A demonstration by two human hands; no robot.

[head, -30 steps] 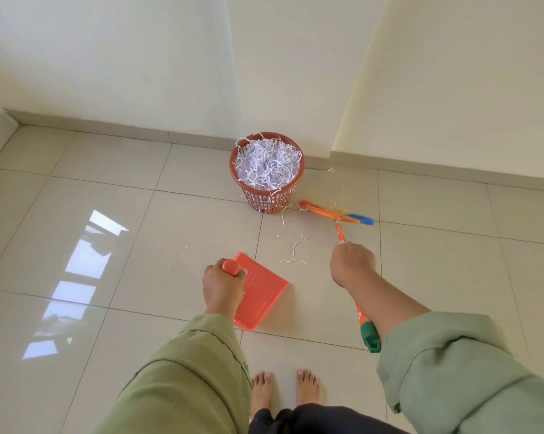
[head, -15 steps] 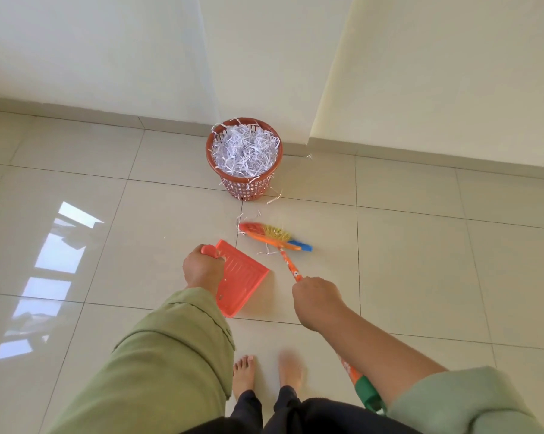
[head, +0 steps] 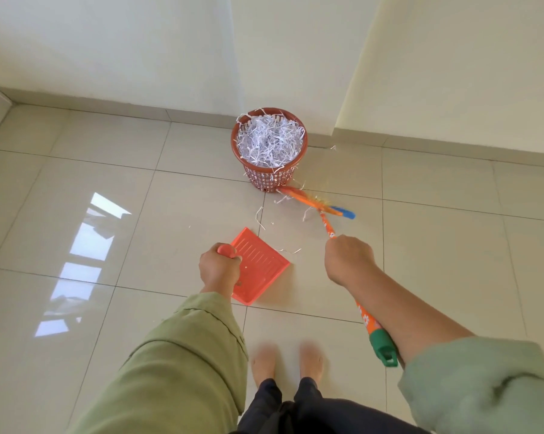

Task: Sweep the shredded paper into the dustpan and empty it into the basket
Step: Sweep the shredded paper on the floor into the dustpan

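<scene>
Two bare feet [head: 287, 361] are seen nearest on the tiled floor [head: 436, 245]. Beyond them, the dustpan [head: 259, 266] handle is gripped by the left hand [head: 219, 267], the broom [head: 323, 214] handle by the right hand [head: 349, 260]. Loose shredded paper [head: 261, 219] lies between dustpan and basket [head: 269, 148], which is filled with shreds, by the far wall.

Glossy beige tiled floor [head: 421, 245], pale walls [head: 139, 42], window reflection [head: 86, 245]

Basket [head: 269, 178] against the wall, broom [head: 316, 203] just beside, dustpan [head: 258, 264] nearer.
</scene>
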